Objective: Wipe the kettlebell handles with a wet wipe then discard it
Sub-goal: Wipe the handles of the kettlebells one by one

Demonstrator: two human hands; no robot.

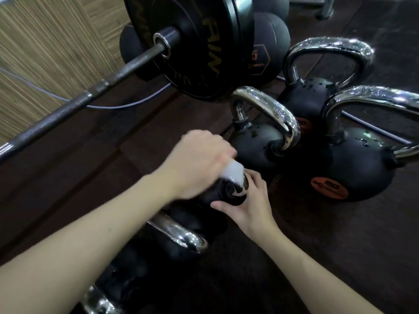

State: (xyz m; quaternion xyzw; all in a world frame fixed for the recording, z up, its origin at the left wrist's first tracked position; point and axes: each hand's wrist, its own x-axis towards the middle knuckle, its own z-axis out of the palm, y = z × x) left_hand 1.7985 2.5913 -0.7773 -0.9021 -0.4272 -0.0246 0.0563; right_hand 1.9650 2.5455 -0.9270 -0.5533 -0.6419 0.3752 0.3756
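Both hands busy | left hand (199, 164) fingers grip wipe (76, 171); right hand (249, 200) fingers grip kettlebell (226, 196)

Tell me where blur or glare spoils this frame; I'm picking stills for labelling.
Head view: the left hand and white wipe are motion-smeared; the right hand is sharper; bright glare spots the chrome handles; the barbell bends from wide-angle distortion.

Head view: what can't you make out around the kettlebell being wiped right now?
- Handle under the wet wipe: covered by the left hand.
- Kettlebell weight label: hidden by the right hand.
- Nearest kettlebell handle: cut off by the bottom edge.
- Left hand: motion-blurred.
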